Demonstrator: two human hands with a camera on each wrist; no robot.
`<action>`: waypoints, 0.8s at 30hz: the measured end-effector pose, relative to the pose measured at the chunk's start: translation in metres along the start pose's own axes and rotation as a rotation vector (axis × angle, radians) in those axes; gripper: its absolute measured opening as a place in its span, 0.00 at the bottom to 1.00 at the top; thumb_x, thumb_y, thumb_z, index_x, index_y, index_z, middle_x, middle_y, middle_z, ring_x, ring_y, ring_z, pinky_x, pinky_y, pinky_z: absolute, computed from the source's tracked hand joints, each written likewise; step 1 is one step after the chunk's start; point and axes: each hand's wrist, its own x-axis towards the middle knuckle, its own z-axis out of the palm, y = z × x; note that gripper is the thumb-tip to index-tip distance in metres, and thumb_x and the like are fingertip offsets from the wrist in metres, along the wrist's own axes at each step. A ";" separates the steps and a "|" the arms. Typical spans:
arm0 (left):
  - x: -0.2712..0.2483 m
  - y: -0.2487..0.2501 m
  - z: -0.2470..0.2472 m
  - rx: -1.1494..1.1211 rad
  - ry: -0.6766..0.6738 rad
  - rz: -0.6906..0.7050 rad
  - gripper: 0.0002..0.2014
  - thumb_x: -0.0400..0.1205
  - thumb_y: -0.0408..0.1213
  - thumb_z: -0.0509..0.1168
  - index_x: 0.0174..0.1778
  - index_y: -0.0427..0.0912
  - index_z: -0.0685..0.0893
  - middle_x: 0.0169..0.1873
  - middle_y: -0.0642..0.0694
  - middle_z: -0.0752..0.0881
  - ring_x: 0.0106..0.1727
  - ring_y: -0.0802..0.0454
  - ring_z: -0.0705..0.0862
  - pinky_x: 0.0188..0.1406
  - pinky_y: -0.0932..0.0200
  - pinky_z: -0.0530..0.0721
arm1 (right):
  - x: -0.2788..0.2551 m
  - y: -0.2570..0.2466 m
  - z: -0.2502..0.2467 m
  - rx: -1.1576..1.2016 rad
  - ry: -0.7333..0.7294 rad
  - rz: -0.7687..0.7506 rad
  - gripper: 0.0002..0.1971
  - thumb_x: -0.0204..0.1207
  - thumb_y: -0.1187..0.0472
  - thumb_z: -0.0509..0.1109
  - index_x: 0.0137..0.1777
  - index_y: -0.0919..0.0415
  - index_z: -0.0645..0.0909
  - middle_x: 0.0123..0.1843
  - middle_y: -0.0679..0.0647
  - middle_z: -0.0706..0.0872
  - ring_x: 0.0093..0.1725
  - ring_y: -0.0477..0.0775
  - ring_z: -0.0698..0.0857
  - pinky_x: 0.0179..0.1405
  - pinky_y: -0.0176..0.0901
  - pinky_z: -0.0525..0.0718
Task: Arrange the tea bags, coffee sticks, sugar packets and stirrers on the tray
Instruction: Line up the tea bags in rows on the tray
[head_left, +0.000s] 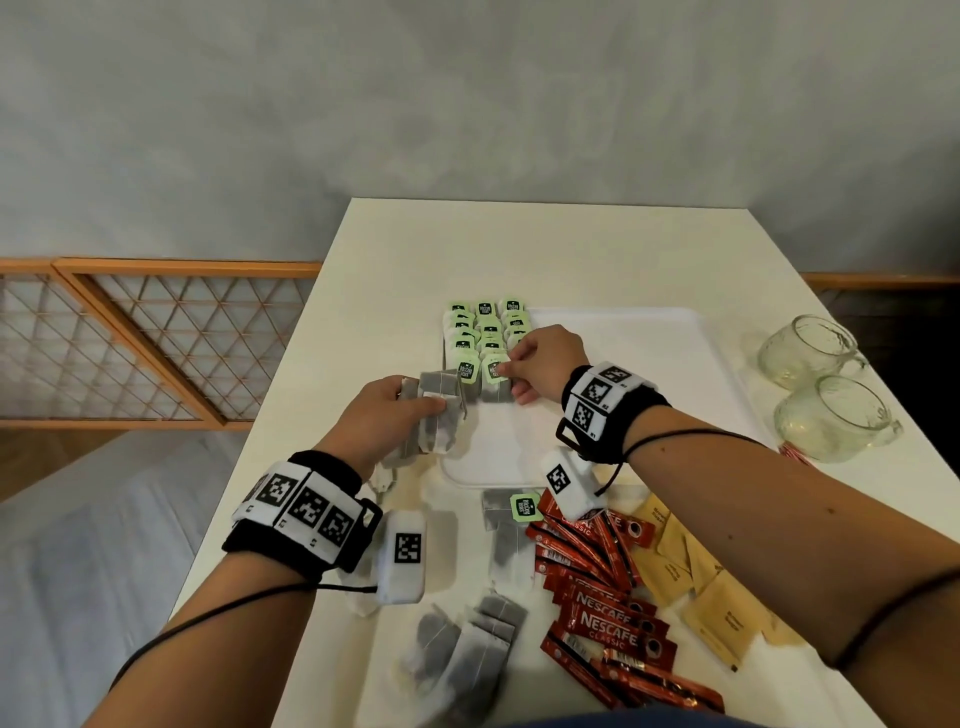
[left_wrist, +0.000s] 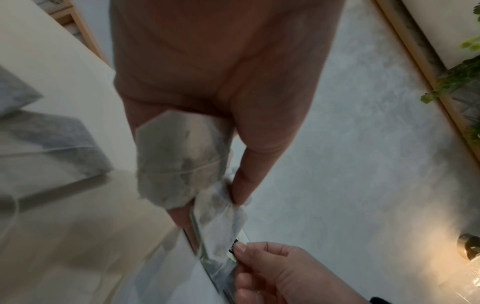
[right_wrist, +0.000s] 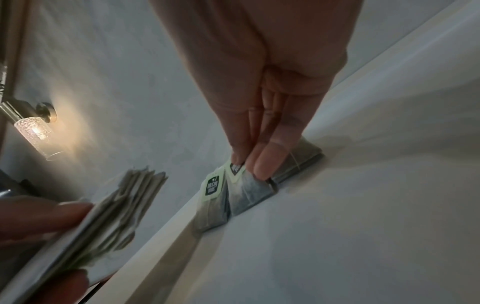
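- While the right hand (head_left: 540, 364) pinched the green tag (head_left: 495, 370) of the nearest tea bag in the rows (head_left: 485, 332) at the tray's (head_left: 649, 374) left end, we noted the left hand (head_left: 400, 410) clamped round a bundle of tea bags (head_left: 436, 415) just beside that edge.
- We found loose tea bags (head_left: 467, 639), coffee sticks (head_left: 608, 613) and sugar packets (head_left: 711, 608) off the tray, on the table (head_left: 405, 249).
- We could not identify stirrers.
- Risk, in our judgement: pulling the tag could drag the rows askew; a tangled string could spill the bundle.
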 end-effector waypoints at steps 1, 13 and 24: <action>0.001 -0.001 0.000 -0.007 0.003 -0.003 0.06 0.79 0.37 0.71 0.49 0.40 0.88 0.35 0.47 0.89 0.33 0.52 0.85 0.37 0.57 0.82 | 0.002 0.000 0.001 -0.008 -0.001 0.001 0.10 0.69 0.66 0.81 0.39 0.63 0.81 0.30 0.62 0.87 0.25 0.57 0.86 0.33 0.52 0.91; 0.003 0.003 0.012 -0.112 -0.128 0.051 0.11 0.81 0.38 0.71 0.57 0.39 0.86 0.46 0.37 0.91 0.42 0.43 0.88 0.41 0.52 0.86 | -0.021 -0.011 -0.008 -0.057 -0.119 -0.154 0.17 0.72 0.46 0.77 0.55 0.55 0.85 0.43 0.54 0.88 0.31 0.52 0.86 0.34 0.51 0.90; -0.007 0.019 0.029 -0.229 -0.309 -0.001 0.08 0.86 0.41 0.63 0.56 0.43 0.85 0.45 0.43 0.89 0.39 0.47 0.90 0.28 0.59 0.86 | -0.049 -0.001 -0.033 0.080 -0.386 -0.169 0.20 0.70 0.73 0.78 0.61 0.65 0.80 0.42 0.58 0.88 0.26 0.50 0.86 0.24 0.39 0.85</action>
